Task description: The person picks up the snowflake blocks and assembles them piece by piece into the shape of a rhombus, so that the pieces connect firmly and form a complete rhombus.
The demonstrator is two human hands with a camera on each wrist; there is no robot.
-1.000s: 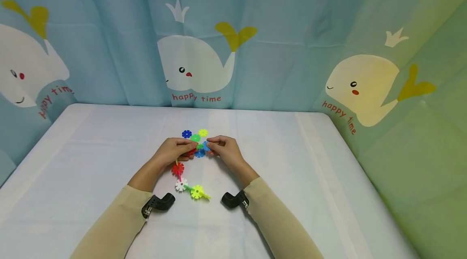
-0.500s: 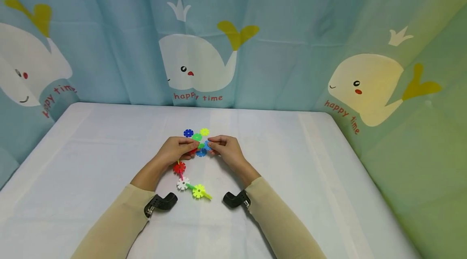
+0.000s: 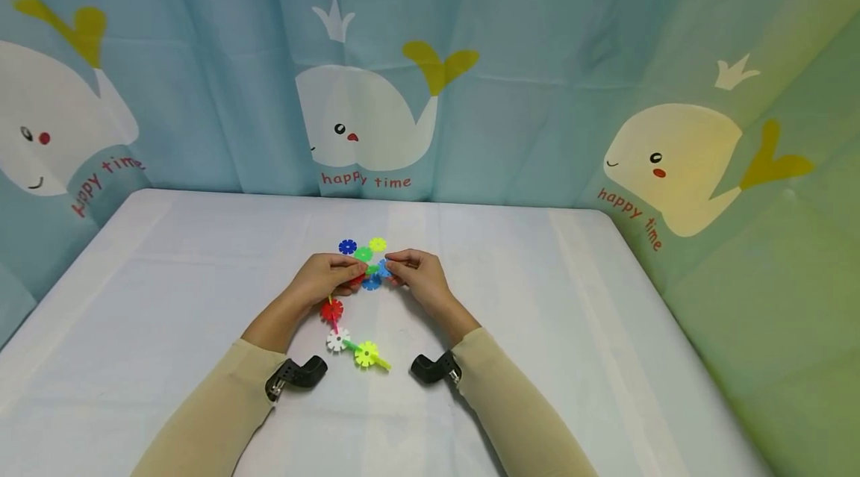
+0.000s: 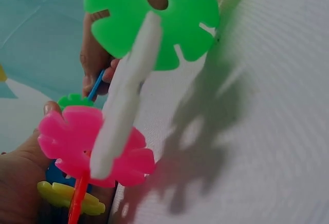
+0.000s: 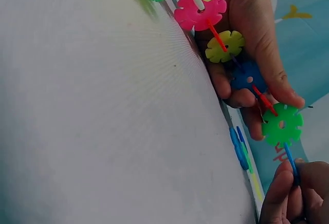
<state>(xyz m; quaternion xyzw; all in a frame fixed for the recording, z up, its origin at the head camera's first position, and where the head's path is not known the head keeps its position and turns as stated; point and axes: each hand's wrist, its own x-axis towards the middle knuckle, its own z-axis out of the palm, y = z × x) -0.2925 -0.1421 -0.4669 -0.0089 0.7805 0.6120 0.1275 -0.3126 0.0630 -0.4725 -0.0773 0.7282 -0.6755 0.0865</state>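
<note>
My left hand (image 3: 327,275) pinches a green snowflake disc (image 5: 292,127) at one end of a chain of slotted plastic discs. Opposite it, my right hand (image 3: 422,273) pinches a light blue snowflake disc (image 5: 290,160), seen edge-on, its rim meeting the green one's edge. Behind the green disc the chain runs through a red disc (image 5: 264,100), a blue disc (image 5: 240,77) and a yellow disc (image 5: 218,52) along the left palm. A pink disc (image 4: 67,131) and a white disc (image 4: 121,116) follow, and the tail, ending in yellow, hangs toward the body.
Just beyond the hands, a dark blue disc (image 3: 347,246), a yellow-green disc (image 3: 378,244) and a green disc (image 3: 363,254) lie on the white table (image 3: 510,298). Another blue disc (image 3: 371,282) shows between the hands. A whale-print curtain (image 3: 537,89) stands behind the table.
Both hands stay nearly in place, pinching the green and light blue discs throughout. The head view has shifted slightly, so everything sits a little further right in it.
</note>
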